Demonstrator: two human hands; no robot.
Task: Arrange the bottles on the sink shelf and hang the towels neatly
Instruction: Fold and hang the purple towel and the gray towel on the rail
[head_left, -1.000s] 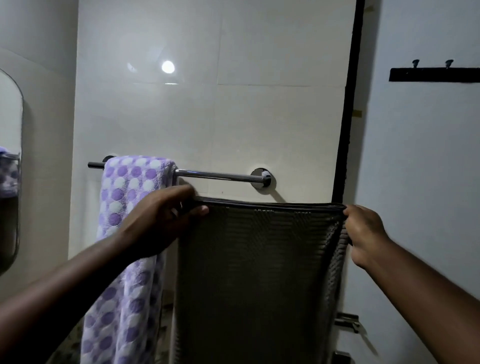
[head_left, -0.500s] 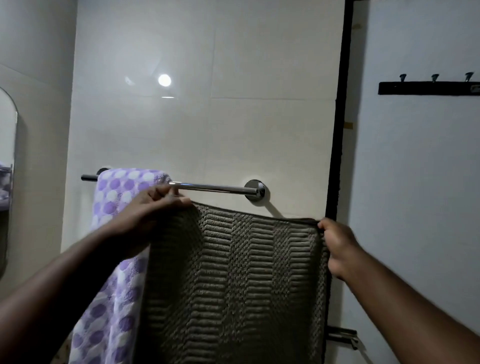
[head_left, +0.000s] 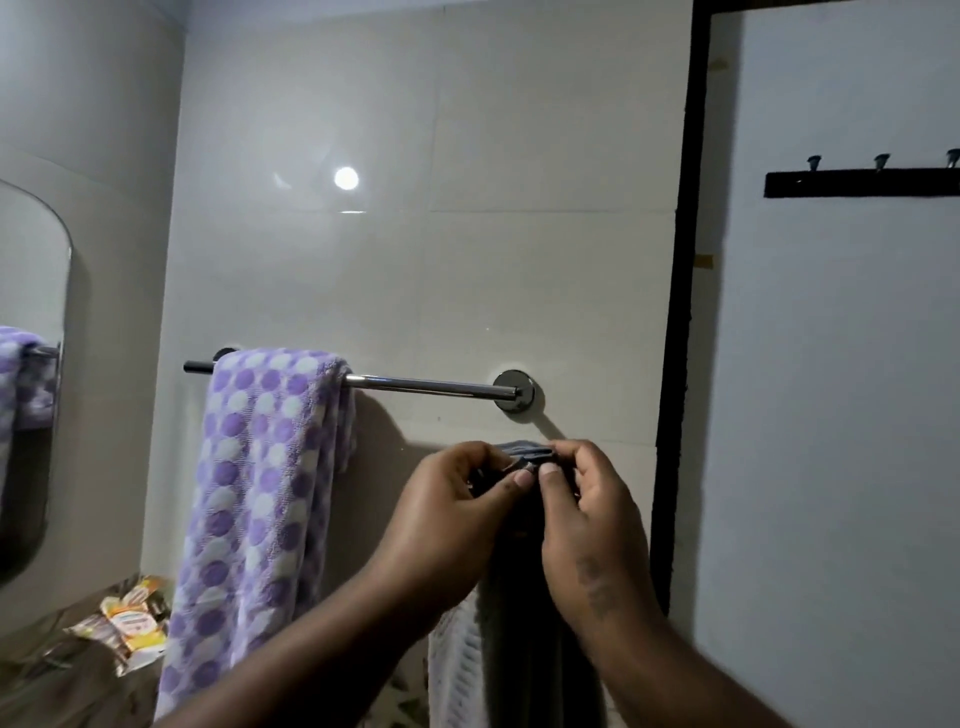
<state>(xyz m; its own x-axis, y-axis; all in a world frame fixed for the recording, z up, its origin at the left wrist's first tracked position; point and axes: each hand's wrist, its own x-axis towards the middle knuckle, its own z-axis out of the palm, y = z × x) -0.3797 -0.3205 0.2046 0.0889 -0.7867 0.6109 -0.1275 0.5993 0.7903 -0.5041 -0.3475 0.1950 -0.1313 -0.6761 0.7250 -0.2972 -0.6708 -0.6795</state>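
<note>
Pale tiled wall carries a rail (head_left: 421, 384) with a dotted towel (head_left: 260, 467) at its left. Both hands, left hand (head_left: 457, 519) and right hand (head_left: 587, 525), pinch the grey towel (head_left: 524, 623) corners together; best keep edges aligned, then drape it over the bare right stretch.

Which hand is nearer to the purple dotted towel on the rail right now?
Left. The left hand sits just right of the purple dotted towel, apart from it. The right hand is farther right; both pinch the grey towel below the rail.
</note>
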